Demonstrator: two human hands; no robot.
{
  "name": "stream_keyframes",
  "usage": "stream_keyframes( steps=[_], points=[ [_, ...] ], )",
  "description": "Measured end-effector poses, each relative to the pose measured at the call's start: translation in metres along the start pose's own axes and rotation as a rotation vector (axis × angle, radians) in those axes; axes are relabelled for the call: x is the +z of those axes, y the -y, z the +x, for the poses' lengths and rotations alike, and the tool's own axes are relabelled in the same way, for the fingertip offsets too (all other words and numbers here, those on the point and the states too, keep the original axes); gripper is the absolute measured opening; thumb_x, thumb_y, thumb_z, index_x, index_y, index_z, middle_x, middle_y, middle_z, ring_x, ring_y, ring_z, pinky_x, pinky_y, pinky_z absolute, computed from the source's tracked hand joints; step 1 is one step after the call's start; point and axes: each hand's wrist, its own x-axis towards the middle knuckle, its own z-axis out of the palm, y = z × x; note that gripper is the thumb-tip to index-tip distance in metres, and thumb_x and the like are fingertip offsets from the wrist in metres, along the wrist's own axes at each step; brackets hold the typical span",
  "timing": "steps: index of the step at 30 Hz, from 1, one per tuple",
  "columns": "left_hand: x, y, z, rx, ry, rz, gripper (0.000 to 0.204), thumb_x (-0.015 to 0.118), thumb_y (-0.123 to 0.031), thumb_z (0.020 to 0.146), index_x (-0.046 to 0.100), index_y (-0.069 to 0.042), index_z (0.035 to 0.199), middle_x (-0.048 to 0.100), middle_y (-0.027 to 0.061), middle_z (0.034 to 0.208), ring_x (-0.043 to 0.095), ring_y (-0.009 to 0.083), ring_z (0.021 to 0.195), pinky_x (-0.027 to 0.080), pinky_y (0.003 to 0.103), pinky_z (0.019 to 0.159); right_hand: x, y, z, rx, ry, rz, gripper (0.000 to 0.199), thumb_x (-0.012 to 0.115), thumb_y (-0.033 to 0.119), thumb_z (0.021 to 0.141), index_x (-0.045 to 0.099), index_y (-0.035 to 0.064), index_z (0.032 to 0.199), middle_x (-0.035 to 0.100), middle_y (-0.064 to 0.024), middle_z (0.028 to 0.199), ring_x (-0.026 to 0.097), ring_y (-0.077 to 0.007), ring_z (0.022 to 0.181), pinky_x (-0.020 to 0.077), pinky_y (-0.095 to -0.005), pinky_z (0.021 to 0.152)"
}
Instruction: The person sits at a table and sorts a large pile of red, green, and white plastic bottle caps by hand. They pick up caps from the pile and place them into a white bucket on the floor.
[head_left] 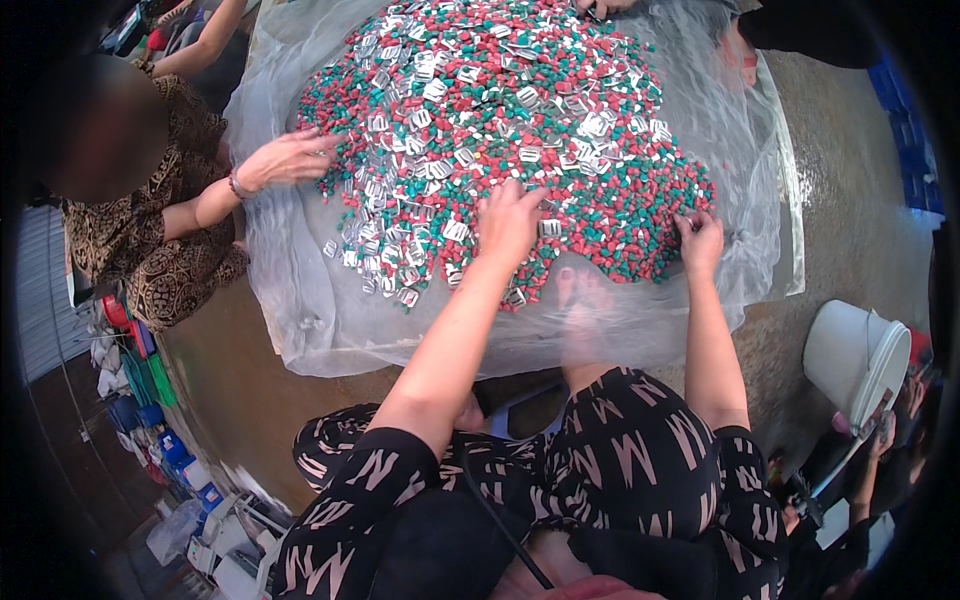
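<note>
A broad pile of small red, green and white pieces [620, 220] lies on a translucent sheet, with many pale slotted frame-like pieces [395, 245] mixed in. Over the near middle of the pile, my left hand [508, 222] has its fingertips down among the pieces, thumb and fingers apart. One pale slotted piece [549, 228] lies just right of it. At the pile's right edge is my right hand [702, 240], its thumb and fingertips drawn together. Whatever small piece may be between them is too small to make out.
The crumpled translucent sheet [310, 290] spreads under the pile. A bare foot [582, 295] rests at its near edge. On the left, a co-worker's hand [290, 160] reaches to the pile; another hand [602, 8] is at the top. A white bucket [850, 355] stands right.
</note>
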Motion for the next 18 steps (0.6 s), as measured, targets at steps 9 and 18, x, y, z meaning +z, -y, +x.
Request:
stream_keyframes(
  steps=[9,18],
  points=[
    [0.01,0.013,-0.004,-0.361,-0.022,-0.713,0.02,0.064,0.001,0.07,0.052,-0.003,0.086,0.053,0.004,0.078,0.056,0.0133,0.072,0.047,0.027,0.064,-0.003,-0.023,0.004,-0.08,0.051,-0.013,0.029,0.076,0.029,0.072,0.064,0.0027,0.075,0.058,-0.011,0.079,0.058,-0.0283,0.078,0.046,-0.0397,0.072],
    [0.01,-0.002,-0.021,-0.244,0.077,-0.581,0.014,0.064,-0.004,0.072,0.053,-0.005,0.081,0.059,0.0058,0.087,0.062,0.0195,0.08,0.047,0.031,0.065,-0.037,0.09,0.005,0.399,0.398,1.517,0.014,0.061,0.017,0.086,0.055,0.0066,0.08,0.064,-0.0071,0.08,0.061,-0.0161,0.064,0.0454,-0.0278,0.052]
  ],
)
